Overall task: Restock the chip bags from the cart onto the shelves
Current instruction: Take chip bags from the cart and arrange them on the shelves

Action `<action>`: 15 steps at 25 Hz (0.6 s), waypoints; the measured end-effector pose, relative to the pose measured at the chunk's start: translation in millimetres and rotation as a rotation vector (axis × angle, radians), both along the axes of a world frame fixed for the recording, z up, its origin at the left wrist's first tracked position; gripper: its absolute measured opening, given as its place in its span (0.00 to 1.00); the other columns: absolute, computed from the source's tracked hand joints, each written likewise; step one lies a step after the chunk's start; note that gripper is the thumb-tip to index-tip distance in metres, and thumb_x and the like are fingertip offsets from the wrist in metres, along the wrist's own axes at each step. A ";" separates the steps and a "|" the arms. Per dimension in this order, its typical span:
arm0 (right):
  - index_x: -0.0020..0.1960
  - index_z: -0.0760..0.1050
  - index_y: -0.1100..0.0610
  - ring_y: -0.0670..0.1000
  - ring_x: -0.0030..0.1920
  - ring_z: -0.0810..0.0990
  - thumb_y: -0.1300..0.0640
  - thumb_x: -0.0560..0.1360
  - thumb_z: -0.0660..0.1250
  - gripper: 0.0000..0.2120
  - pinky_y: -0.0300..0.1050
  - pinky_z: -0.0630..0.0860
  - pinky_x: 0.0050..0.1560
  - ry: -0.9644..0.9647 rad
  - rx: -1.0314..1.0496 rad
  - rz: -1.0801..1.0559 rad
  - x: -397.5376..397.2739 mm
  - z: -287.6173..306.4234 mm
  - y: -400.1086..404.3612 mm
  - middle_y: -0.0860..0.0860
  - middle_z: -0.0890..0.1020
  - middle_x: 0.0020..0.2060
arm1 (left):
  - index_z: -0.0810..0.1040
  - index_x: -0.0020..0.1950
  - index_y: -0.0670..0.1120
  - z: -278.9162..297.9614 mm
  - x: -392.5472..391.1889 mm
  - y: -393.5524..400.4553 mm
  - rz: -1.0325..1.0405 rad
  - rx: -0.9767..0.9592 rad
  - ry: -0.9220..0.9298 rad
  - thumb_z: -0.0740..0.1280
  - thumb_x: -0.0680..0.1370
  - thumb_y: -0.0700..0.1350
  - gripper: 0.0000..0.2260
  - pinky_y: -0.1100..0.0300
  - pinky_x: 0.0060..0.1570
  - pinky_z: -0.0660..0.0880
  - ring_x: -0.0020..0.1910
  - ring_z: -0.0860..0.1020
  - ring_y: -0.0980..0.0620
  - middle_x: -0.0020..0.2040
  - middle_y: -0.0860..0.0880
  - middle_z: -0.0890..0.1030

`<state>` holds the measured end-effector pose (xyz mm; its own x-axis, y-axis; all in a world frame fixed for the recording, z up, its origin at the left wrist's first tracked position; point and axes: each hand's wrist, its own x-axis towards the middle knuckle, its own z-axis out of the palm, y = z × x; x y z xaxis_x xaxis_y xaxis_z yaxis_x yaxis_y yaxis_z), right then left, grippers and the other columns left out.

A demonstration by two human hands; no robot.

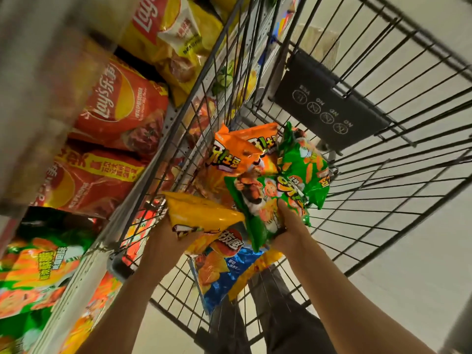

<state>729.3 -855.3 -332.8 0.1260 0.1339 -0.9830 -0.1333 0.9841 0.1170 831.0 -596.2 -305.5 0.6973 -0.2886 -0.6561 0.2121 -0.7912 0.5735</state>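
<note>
Inside a black wire shopping cart (383, 159) on pale floor, L hand (166, 233) grips a shiny yellow chip bag (201, 213). R hand (288, 223) clutches a green chip bag (258, 200). Shelves (84, 267) w/ red, yellow chip bags (120, 108) stand just beside.

Both forearms are bare, no sleeves showing; dark grey trousers (278, 315) with faint vertical creases cover the legs.
</note>
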 end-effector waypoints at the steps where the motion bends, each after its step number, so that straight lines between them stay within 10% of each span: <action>1: 0.65 0.77 0.60 0.60 0.51 0.85 0.48 0.81 0.65 0.19 0.61 0.76 0.58 -0.072 0.017 0.026 -5.3 11.3 -1.1 0.60 0.85 0.55 | 0.76 0.63 0.62 16.9 -3.8 1.8 -0.002 -0.008 -0.025 0.76 0.67 0.61 0.26 0.53 0.54 0.81 0.56 0.82 0.59 0.56 0.60 0.84; 8: 0.65 0.81 0.56 0.59 0.59 0.85 0.49 0.74 0.70 0.22 0.62 0.79 0.60 -0.465 -0.143 0.286 -15.0 102.4 -37.4 0.58 0.85 0.61 | 0.72 0.51 0.54 107.5 -1.9 7.0 0.292 0.065 -0.234 0.77 0.65 0.59 0.22 0.63 0.37 0.70 0.36 0.79 0.61 0.37 0.58 0.81; 12: 0.69 0.76 0.58 0.58 0.55 0.87 0.57 0.71 0.72 0.27 0.57 0.85 0.50 -0.594 -0.456 0.480 -28.6 157.1 -47.7 0.59 0.85 0.59 | 0.77 0.56 0.47 147.9 -6.2 10.1 0.438 -0.028 -0.240 0.74 0.72 0.60 0.21 0.56 0.43 0.72 0.48 0.81 0.39 0.46 0.43 0.83; 15: 0.67 0.76 0.54 0.59 0.51 0.88 0.61 0.68 0.75 0.28 0.56 0.85 0.46 -0.663 -0.653 0.635 -54.7 190.2 -34.2 0.59 0.86 0.56 | 0.80 0.61 0.51 177.7 -29.0 20.2 0.463 -0.149 -0.270 0.74 0.71 0.64 0.24 0.52 0.47 0.79 0.49 0.84 0.41 0.50 0.42 0.86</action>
<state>674.6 -889.5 -142.6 0.7415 -0.1559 -0.6526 -0.4761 0.5631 -0.6755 802.0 -576.1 -127.9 0.9110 0.0118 -0.4123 0.3486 -0.5561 0.7545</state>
